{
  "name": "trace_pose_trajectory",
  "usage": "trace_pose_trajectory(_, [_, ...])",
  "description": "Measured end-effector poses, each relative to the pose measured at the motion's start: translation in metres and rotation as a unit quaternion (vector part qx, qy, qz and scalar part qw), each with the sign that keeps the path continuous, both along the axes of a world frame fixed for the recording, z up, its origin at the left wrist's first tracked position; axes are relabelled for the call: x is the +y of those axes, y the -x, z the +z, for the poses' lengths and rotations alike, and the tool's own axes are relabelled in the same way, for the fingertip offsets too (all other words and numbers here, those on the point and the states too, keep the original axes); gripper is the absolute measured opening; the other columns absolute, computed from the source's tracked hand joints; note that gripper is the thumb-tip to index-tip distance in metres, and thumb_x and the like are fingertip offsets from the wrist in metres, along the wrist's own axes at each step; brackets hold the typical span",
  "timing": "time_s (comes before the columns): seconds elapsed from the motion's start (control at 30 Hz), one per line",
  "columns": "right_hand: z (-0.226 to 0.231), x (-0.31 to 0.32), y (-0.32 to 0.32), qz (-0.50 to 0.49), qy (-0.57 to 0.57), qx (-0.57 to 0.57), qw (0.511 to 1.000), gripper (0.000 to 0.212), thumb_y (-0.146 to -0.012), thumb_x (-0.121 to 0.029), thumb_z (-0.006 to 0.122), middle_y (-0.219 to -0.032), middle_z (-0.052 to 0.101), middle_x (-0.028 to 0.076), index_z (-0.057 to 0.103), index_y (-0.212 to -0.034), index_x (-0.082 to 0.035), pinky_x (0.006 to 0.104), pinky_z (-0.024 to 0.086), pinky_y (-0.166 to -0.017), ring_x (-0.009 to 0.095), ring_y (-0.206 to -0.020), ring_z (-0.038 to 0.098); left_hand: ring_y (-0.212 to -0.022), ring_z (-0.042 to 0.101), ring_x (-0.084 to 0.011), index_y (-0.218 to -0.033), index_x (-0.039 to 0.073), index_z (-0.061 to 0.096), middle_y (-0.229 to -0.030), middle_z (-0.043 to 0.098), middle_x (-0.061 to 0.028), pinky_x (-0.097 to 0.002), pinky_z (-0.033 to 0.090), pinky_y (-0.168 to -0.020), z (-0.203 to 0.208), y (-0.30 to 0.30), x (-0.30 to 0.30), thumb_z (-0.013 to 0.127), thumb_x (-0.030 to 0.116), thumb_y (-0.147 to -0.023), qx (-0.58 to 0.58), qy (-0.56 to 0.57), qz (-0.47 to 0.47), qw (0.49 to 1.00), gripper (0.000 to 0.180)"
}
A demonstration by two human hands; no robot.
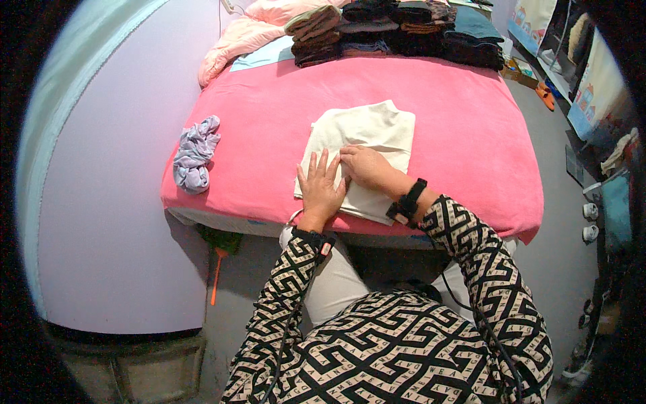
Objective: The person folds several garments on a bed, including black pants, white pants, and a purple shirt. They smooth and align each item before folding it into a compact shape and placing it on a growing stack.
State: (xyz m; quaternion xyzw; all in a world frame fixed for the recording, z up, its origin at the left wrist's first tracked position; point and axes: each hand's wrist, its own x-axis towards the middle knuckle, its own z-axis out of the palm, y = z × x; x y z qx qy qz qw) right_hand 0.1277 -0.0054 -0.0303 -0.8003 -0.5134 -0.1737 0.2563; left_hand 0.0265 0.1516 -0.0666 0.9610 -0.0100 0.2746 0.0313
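Observation:
A white folded garment lies near the front edge of the bed; its exact kind is hidden by the folding. My left hand rests flat on its left part with the fingers spread. Just to the right, my right hand is on the cloth with its fingers curled together, and the fingertips appear to pinch the fabric near the middle. The two hands are close together, the right thumb near the left hand.
A pink cover spreads over the bed. A crumpled light purple cloth sits at its left edge. Stacks of dark folded clothes line the far end beside a pink quilt. Orange shoes are on the floor at right.

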Motion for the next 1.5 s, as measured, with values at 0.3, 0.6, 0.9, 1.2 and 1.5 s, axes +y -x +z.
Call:
trace_pose_trajectory(0.3, [-0.015,0.003,-0.030,-0.084,0.055,-0.010,0.995,0.041,-0.097,-0.028,0.054,-0.146,0.051,0.015,0.060,-0.128,-0.002,0.0475,0.035,-0.113,0.033,-0.137,0.045,-0.149,0.025,-0.0336,-0.144,0.021,0.051,-0.158,0.036,-0.0092,-0.0667,0.013,-0.116,0.004,0.002,-0.008,0.058,0.050,-0.093,-0.010,0.011,-0.013,1.000,0.059])
trace_pose_trajectory(0.6, [-0.004,-0.009,-0.001,-0.080,0.096,0.058,0.990,0.043,-0.091,-0.033,0.061,-0.140,0.054,0.014,0.063,-0.123,-0.004,0.0520,0.032,-0.114,0.033,-0.137,0.045,-0.148,0.026,-0.0324,-0.143,0.020,0.052,-0.157,0.038,-0.0083,-0.0634,0.013,-0.117,0.010,0.006,-0.013,0.060,0.047,-0.091,-0.003,0.031,-0.006,0.999,0.059])
trace_pose_trajectory(0.9, [-0.003,0.001,-0.032,-0.110,0.103,0.082,0.985,0.047,-0.096,-0.036,0.056,-0.150,0.045,0.015,0.058,-0.133,-0.006,0.0478,0.029,-0.115,0.033,-0.142,0.037,-0.148,0.027,-0.0321,-0.143,0.022,0.051,-0.157,0.039,-0.0079,-0.0617,0.013,-0.118,0.008,0.007,-0.015,0.061,0.046,-0.091,-0.022,0.042,-0.010,0.999,0.058])
trace_pose_trajectory(1.2, [-0.005,-0.005,-0.035,-0.113,-0.141,0.212,0.960,0.014,-0.084,-0.010,0.065,-0.099,0.064,0.015,0.067,-0.096,-0.004,0.0440,0.050,-0.084,0.034,-0.096,0.061,-0.149,0.026,-0.0310,-0.144,0.022,0.050,-0.159,0.036,-0.0065,-0.0596,0.013,-0.118,0.009,0.008,-0.018,0.059,0.047,-0.092,-0.020,0.052,-0.006,0.998,0.058])
trace_pose_trajectory(1.5, [0.004,0.002,-0.032,-0.155,0.021,0.119,0.980,0.017,-0.084,-0.014,0.059,-0.099,0.066,0.014,0.072,-0.095,-0.011,0.0472,0.048,-0.085,0.036,-0.096,0.059,-0.149,0.025,-0.0314,-0.144,0.021,0.051,-0.157,0.038,-0.0072,-0.0586,0.012,-0.119,0.012,0.009,-0.021,0.059,0.045,-0.092,-0.020,0.054,-0.007,0.998,0.057])
